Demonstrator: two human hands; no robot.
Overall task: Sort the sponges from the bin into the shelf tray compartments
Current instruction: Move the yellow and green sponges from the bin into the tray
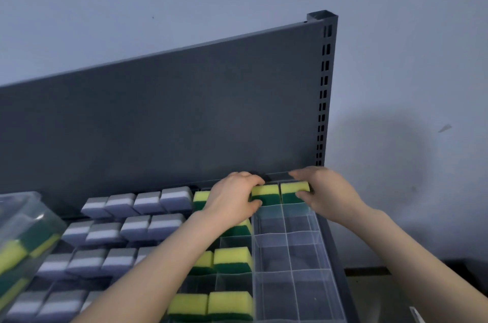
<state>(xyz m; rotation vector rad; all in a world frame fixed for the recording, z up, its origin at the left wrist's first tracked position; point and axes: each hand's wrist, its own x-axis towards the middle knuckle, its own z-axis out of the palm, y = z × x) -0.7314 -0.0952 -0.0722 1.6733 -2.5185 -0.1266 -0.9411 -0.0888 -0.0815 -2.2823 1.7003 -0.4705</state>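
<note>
Just right of the frame's centre, the left hand (232, 197) pinched a yellow-green sponge (265, 194) and the right hand (323, 192) pinched the neighbouring sponge (294, 190). Both sponges sat in the back row of the clear tray (320, 233). Squeezed like that, I reckoned either could spring up crooked against the thin dividers (286, 239).

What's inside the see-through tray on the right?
In the clear tray, the back row holds two yellow-and-green sponges: the left sponge gripped by the left hand, the right sponge by the right hand. Fingers hide their sides.
</note>
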